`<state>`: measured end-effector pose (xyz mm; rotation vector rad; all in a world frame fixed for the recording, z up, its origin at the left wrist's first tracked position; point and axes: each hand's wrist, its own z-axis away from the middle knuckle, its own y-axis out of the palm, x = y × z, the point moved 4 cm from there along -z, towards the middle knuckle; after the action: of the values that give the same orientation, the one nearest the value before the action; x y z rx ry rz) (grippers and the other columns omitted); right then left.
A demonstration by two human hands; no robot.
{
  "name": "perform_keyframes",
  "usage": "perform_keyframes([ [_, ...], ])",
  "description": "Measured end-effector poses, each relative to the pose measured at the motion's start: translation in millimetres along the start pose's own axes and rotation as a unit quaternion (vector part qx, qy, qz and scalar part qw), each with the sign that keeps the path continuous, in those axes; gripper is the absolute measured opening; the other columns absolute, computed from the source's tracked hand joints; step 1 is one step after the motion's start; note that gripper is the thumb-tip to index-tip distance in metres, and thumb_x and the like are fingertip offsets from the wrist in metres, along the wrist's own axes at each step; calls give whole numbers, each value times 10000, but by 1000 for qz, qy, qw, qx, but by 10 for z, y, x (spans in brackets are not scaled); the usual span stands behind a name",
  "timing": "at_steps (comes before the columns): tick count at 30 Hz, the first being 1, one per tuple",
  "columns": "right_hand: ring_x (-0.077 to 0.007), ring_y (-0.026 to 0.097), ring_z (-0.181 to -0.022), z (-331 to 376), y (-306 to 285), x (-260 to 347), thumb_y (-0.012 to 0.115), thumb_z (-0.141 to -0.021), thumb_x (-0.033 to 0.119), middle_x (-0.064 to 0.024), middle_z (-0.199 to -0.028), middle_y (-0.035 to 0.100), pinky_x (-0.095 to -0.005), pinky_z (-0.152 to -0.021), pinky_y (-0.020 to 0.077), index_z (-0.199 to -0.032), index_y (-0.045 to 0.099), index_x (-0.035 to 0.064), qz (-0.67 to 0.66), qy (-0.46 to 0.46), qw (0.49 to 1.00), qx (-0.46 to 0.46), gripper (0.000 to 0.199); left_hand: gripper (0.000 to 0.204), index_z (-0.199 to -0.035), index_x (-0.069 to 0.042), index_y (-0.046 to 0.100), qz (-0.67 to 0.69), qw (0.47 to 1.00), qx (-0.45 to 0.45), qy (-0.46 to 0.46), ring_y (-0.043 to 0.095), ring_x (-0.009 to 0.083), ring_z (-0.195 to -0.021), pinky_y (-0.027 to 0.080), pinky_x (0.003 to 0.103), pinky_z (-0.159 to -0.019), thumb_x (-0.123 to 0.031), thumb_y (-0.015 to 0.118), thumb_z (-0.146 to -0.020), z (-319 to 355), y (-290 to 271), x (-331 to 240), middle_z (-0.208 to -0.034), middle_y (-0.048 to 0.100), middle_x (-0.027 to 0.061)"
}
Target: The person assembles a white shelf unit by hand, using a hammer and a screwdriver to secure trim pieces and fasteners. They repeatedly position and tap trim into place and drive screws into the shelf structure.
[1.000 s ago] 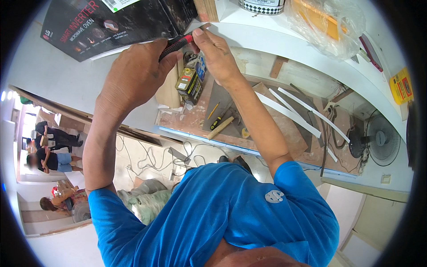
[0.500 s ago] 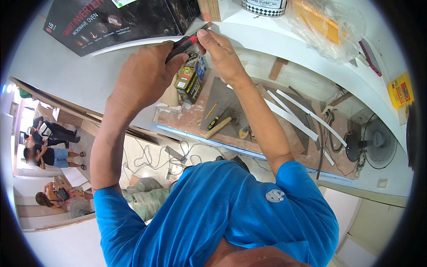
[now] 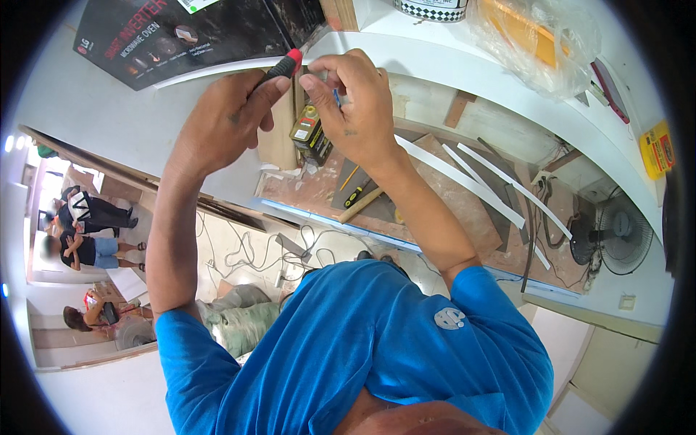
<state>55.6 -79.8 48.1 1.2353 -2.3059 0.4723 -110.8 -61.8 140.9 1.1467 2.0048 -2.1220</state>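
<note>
While left hand [image 3: 225, 123] grips it, red-black-handled tool [image 3: 284, 67] tilts.

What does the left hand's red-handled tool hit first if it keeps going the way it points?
Likely the edge of the white shelf, by the black box. The left hand aims the red-handled tool up-right at it; the tip is blurred and depth is unclear.

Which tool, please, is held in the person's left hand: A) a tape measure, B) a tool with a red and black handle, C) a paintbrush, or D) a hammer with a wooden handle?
B: the left hand grips a tool with a red and black handle, its tip raised toward the white shelf edge, beside the right hand.
</note>
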Motion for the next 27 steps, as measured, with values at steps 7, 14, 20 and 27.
perform_keyframes([
  [7,-276,617,-969,57,171,148,772,-914,236,-84,-1110,639,-477,-840,395,-1512,527,118,81,-92,992,2,657,480,-1038,-9,703,-131,983,-17,124,606,163,-623,488,341,-589,-461,552,-1096,-141,-220,-47,-735,648,71],
  [14,-365,681,-914,-117,384,150,751,-944,237,-170,-1081,669,-526,-800,439,-1542,410,-40,49,-76,996,-14,741,485,-946,9,740,-275,947,-5,168,596,229,-642,480,404,-640,-459,650,-1036,-316,-547,-407,-714,629,128],
  [20,-374,676,-850,-165,312,328,744,-938,206,-188,-1064,665,-518,-822,469,-1504,441,-39,33,-29,997,-62,687,405,-992,-21,777,-436,868,2,239,666,275,-704,522,450,-702,-419,701,-1005,-523,-724,-639,-801,704,204],
  [27,-425,621,-1063,-311,330,290,674,-1009,188,-271,-1224,587,-560,-876,496,-1610,175,-97,-15,-40,997,-67,832,365,-890,-22,770,-562,804,-16,193,695,401,-823,538,499,-794,-382,716,-905,-366,-601,-1327,-849,709,217],
])
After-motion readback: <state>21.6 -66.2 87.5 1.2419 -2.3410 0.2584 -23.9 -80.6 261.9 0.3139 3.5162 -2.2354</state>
